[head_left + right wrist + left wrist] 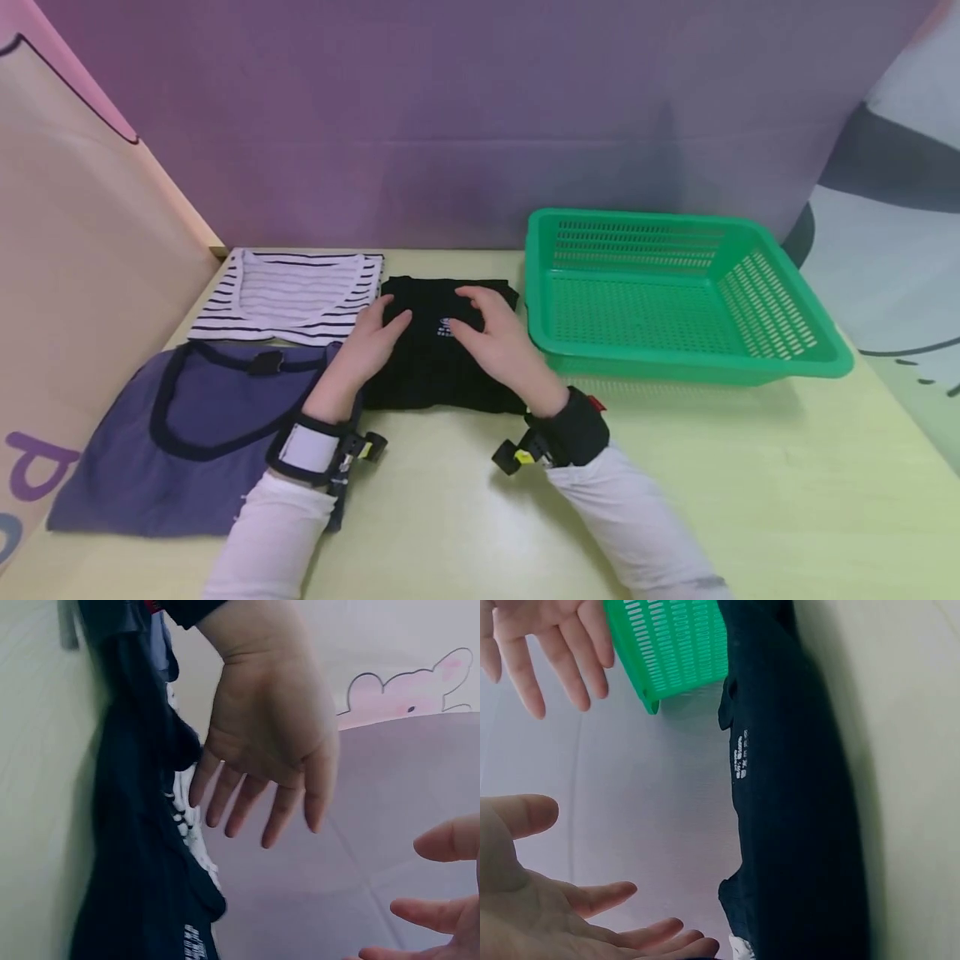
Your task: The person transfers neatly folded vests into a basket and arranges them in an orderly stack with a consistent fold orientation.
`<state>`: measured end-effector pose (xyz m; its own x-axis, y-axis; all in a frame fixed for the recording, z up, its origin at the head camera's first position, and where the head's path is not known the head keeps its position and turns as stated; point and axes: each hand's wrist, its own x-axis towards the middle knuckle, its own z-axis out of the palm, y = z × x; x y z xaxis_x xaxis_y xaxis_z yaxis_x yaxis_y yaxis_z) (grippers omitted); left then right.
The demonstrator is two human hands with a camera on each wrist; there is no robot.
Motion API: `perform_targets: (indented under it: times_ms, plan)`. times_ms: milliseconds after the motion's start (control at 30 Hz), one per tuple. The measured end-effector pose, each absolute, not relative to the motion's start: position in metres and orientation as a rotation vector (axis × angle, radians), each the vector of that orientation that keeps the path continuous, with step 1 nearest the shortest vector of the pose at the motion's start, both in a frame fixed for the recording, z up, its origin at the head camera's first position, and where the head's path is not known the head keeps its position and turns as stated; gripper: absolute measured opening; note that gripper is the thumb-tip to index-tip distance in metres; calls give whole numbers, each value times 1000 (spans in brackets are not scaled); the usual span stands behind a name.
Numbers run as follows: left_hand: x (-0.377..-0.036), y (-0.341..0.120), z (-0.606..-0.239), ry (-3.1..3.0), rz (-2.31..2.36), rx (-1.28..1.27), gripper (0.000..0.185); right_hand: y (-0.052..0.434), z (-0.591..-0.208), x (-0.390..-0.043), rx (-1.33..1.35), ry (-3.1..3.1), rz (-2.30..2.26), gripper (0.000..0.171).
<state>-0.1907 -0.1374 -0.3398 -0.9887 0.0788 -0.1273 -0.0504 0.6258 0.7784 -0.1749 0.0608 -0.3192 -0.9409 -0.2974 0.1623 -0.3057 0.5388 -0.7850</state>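
Note:
A folded black garment (pixel 435 367) with a small white print lies in the middle of the yellow-green table (pixel 750 467). My left hand (pixel 372 335) and right hand (pixel 491 333) are both over its far half, fingers straight and spread, holding nothing. In the left wrist view my left hand's (pixel 570 915) palm is open beside the black garment (pixel 795 810), apart from the cloth. In the right wrist view the right hand's fingers (pixel 442 900) are loosely extended, with the left hand (pixel 262 742) open across from them. Whether the fingertips touch the cloth I cannot tell.
An empty green perforated basket (pixel 780 362) stands just right of the garment. A striped shirt (pixel 292 296) lies at the back left, and a blue-purple shirt (pixel 195 425) in front of it. Panels wall in the table behind and at both sides.

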Motion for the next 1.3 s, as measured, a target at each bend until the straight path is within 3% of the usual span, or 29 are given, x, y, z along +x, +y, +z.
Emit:
perform_targets:
  times_ms: [200, 533, 867, 1300]
  plan:
    - [-194, -138, -345, 2743, 1312, 38, 62, 52, -330, -182, 510, -2816, 1299, 52]
    - [-192, -137, -351, 2796, 1295, 34, 59, 57, -342, -192, 235, -2968, 1259, 57]
    - [-195, -140, -360, 2810, 1332, 77, 67, 60, -352, -196, 173, -3047, 1282, 62]
    - [-198, -141, -357, 2725, 1243, 14, 62, 63, -359, -201, 133, -3055, 1414, 63]
